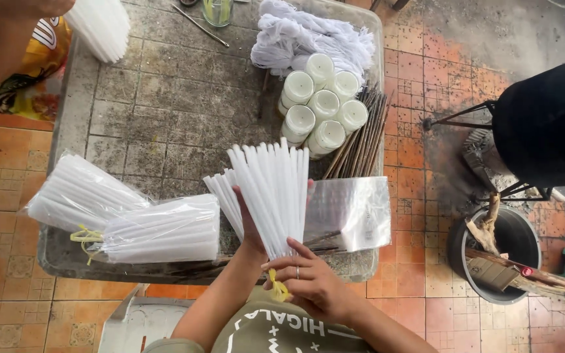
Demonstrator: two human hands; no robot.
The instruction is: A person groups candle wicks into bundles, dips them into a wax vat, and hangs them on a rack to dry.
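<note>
Left hand (pixel 248 225) has its grip closed around a fanned bunch of thin white wax candles (pixel 271 189), held upright just over the near edge of the grimy grey tiled bench (pixel 165 98). Right hand (pixel 312 281) pinches the bunch's base, where a yellow tie (pixel 276 286) hangs. Two clear plastic bags of white candles (pixel 132 219) lie to the left, and short white jar candles (pixel 322 111) sit further back.

light: bright, even daylight | shadows: soft, faint | focus: sharp (edges slightly bowed) | glare: on plastic sleeve (pixel 351 212)
</note>
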